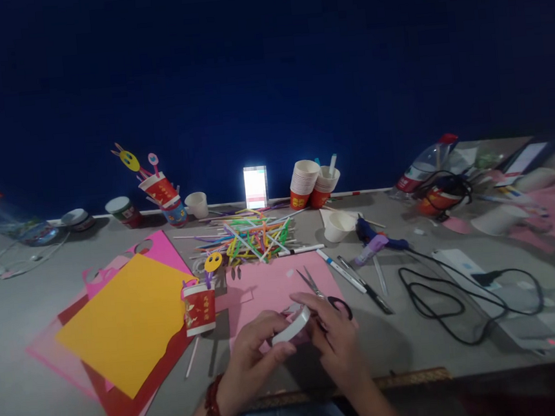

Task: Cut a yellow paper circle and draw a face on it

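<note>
A roll of white tape (294, 327) is held between my two hands above a pink paper sheet (249, 278). My left hand (251, 353) grips the roll's near left side between thumb and fingers. At its far right edge, the bent fingers of my right hand (336, 335) close on the same roll. Open-bladed scissors (313, 286) lie just beyond my right hand, their black handles partly hidden by it. Left of the pink sheet stands a red paper cup (200, 310) with a yellow smiley face (213, 261) on a purple stem.
Coloured paper (127, 325) is stacked at left. A heap of pipe cleaners (260, 235) lies behind the pink sheet. Stacked cups (303, 183) stand at the back. Markers (341, 271), a glue gun (379, 234) and a black cable (432, 314) lie at right. A wooden ruler (409, 378) lies along the front edge.
</note>
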`<state>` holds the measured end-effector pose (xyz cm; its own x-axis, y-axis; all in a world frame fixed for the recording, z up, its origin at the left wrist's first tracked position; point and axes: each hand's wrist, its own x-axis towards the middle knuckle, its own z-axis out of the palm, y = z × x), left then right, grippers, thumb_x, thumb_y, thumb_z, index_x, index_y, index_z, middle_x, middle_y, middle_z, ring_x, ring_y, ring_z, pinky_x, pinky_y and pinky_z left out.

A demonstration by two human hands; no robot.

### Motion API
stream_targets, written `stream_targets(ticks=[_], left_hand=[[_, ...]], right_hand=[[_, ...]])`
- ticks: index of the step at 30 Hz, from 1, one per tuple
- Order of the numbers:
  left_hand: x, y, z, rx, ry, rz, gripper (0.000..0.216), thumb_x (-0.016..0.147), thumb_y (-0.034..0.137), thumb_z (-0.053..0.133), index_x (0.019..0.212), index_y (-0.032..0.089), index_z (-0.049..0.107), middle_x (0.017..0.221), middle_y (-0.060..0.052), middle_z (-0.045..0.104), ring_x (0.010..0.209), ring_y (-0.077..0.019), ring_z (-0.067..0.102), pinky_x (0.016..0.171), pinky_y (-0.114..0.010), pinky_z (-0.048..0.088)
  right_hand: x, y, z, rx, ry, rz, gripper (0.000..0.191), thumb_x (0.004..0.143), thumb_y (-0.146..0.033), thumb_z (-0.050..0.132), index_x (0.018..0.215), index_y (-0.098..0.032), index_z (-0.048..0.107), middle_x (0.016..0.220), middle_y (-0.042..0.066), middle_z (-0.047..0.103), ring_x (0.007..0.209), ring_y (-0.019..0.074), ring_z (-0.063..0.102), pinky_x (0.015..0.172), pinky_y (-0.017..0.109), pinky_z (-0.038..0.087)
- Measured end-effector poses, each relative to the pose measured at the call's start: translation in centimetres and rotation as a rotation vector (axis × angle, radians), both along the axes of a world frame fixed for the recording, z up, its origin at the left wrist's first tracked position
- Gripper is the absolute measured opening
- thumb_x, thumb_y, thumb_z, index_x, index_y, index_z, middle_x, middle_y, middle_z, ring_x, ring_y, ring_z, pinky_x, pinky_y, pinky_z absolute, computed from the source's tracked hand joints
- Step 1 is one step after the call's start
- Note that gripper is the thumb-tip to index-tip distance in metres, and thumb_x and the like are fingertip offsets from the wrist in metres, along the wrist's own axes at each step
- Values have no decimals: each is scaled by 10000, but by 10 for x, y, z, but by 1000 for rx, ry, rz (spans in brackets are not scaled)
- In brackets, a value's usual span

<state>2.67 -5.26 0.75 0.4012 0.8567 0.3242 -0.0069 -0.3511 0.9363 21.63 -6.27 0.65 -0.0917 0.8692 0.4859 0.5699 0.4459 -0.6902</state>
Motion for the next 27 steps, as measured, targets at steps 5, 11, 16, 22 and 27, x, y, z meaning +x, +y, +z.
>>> stream_targets(ticks=[5, 11, 16, 22, 27], left_hand=[[-7, -2, 2, -20, -43, 24, 205, 982, 304, 533, 1033, 204, 705, 1065, -99, 739, 1086, -246, 651, 912, -346, 520], [-5, 0, 8, 280, 173, 234, 133, 926, 169, 568, 994, 213, 673, 910, -52, 733, 937, -212, 661, 944, -365, 478], [-1, 1, 13, 430, 297, 297, 175, 890, 109, 541, 999, 212, 631, 832, -25, 679, 841, -194, 618, 893, -374, 459], [-2, 0, 14, 443, 369, 307, 157, 892, 108, 518, 969, 200, 619, 729, -3, 570, 729, -178, 531, 833, -390, 429], [-2, 1, 14, 453, 349, 307, 146, 895, 111, 520, 974, 194, 611, 723, -3, 548, 724, -178, 512, 814, -387, 414]], right_hand=[[-6, -2, 3, -112, 157, -23, 362, 947, -180, 472, 1276, -257, 601, 1219, 78, 696, 1027, 224, 696, 808, 318, 589], [-15, -12, 12, 14, 160, -69, 192, 915, -193, 594, 1084, -268, 643, 1062, 76, 668, 1055, 241, 626, 883, 367, 546], [-24, -13, 6, 6, 144, -110, 176, 918, -187, 611, 1077, -258, 631, 1059, 81, 660, 1071, 247, 611, 925, 410, 522], [-30, -12, 2, -56, 280, -84, 75, 911, -176, 623, 939, -243, 640, 1018, 62, 625, 994, 211, 623, 834, 340, 550], [-28, -11, -2, -35, 280, -87, 228, 909, -167, 635, 1115, -264, 648, 1091, 73, 637, 1055, 215, 624, 881, 343, 555]])
